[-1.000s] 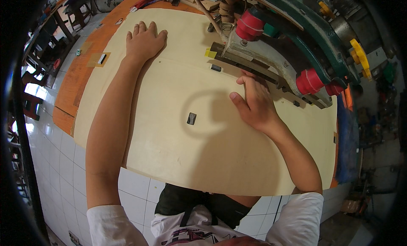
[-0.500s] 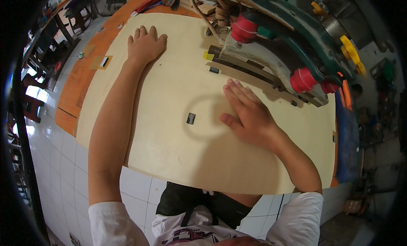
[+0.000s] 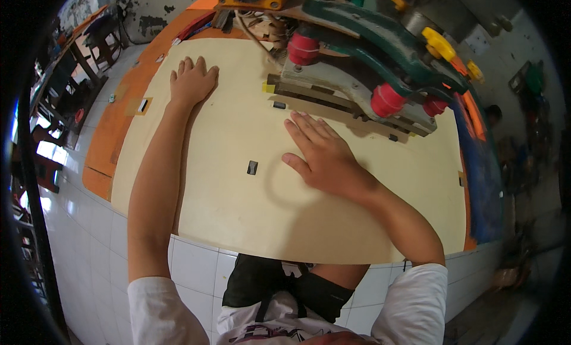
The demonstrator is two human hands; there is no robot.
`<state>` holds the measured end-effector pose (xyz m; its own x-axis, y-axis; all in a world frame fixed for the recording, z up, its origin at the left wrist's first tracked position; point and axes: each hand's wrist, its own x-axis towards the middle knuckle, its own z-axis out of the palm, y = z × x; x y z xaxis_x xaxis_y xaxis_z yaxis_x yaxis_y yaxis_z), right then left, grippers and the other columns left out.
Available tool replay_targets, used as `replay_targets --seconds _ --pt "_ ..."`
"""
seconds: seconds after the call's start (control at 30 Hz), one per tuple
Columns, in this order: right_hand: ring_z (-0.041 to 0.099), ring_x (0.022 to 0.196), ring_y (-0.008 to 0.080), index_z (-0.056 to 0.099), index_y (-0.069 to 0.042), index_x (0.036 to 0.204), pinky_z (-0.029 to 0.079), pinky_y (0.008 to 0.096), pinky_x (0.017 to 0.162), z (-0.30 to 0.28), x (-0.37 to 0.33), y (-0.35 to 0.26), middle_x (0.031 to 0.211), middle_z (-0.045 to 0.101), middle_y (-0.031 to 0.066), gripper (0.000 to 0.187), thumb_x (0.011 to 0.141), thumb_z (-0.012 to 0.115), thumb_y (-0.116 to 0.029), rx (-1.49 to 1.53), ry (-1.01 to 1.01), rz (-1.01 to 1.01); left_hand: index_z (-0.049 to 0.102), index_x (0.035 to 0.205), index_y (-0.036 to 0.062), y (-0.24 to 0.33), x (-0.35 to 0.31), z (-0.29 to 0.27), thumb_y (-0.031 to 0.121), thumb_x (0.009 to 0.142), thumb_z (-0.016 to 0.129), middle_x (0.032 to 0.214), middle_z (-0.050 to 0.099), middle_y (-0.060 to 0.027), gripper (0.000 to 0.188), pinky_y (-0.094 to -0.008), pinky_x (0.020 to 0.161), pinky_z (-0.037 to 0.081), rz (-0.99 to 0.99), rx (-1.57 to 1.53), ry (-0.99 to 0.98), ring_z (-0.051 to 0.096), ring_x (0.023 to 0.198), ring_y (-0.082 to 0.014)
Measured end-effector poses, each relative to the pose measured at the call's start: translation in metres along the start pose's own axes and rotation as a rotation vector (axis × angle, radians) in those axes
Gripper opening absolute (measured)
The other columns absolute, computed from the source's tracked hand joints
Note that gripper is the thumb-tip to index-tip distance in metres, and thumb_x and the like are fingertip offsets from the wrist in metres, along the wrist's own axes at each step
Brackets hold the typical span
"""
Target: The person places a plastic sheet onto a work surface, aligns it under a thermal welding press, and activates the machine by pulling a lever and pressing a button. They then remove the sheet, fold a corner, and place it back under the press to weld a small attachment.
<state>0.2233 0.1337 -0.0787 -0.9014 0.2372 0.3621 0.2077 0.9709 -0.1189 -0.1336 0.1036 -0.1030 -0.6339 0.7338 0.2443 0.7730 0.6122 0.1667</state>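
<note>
One cream sheet (image 3: 226, 208) lies beneath two hands (image 3: 192, 85) (image 3: 327, 159).

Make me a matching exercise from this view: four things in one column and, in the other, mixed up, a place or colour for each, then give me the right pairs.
Things:
1. left hand
2. right hand
3. machine's curved frame
4. large sheet

Places and colours:
A. dark green
B. toward the sheet's far left corner
C. pale cream
D. over the sheet's middle part

Right pairs: 1-B, 2-D, 3-A, 4-C.
</note>
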Motion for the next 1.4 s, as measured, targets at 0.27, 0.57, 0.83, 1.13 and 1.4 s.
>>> replay_targets --seconds 0.27,0.57,0.83,1.13,1.4 --pt "0.054 0.125 0.0381 0.056 0.002 0.132 0.043 0.0461 0.107 -0.001 0.002 -0.002 0.133 0.056 0.0252 0.056 0.096 0.06 -0.041 -0.108 0.097 0.026 0.044 0.15 0.0151 -0.009 0.005 0.003 0.058 0.098 0.042 0.157 0.037 -0.0219 0.067 -0.0594 0.119 0.021 -0.001 0.035 -0.006 0.03 0.148 -0.039" --pt "0.057 0.116 0.0322 0.055 0.002 0.128 0.047 0.0425 0.098 -0.014 0.002 -0.014 0.125 0.059 0.0218 0.055 0.1 0.052 -0.045 -0.265 -0.15 0.233 0.05 0.145 0.0134 0.0 0.0 -0.009 0.055 0.095 0.046 0.16 0.034 -0.0193 0.065 -0.0549 0.122 0.019 -0.045 -0.048 -0.035 0.026 0.151 -0.0336" --pt "0.062 0.105 0.0332 0.059 0.002 0.121 0.051 0.044 0.089 -0.054 -0.051 -0.01 0.112 0.061 0.0212 0.053 0.097 0.056 -0.045 -0.221 -0.256 0.102 0.055 0.139 0.0124 0.003 -0.003 -0.012 0.054 0.094 0.047 0.151 0.046 -0.0146 0.062 -0.0548 0.121 0.021 -0.044 -0.059 -0.01 0.034 0.147 -0.0314" --pt "0.057 0.124 0.0386 0.061 -0.001 0.129 0.047 0.0416 0.104 -0.151 -0.196 0.018 0.137 0.059 0.0219 0.046 0.091 0.07 -0.026 0.234 -0.254 0.357 0.054 0.14 0.0136 0.0 -0.002 -0.005 0.052 0.093 0.048 0.155 0.042 -0.0174 0.061 -0.0556 0.121 0.021 -0.035 -0.075 -0.012 0.033 0.147 -0.0318" --pt "0.064 0.111 0.0245 0.068 0.0 0.118 0.052 0.0311 0.089 -0.159 -0.308 0.051 0.129 0.064 0.0152 0.027 0.093 0.066 -0.009 0.181 0.242 0.868 0.054 0.142 0.0135 0.001 -0.003 -0.014 0.05 0.094 0.048 0.157 0.039 -0.0173 0.061 -0.0554 0.121 0.02 -0.04 -0.07 -0.049 0.031 0.149 -0.0317"
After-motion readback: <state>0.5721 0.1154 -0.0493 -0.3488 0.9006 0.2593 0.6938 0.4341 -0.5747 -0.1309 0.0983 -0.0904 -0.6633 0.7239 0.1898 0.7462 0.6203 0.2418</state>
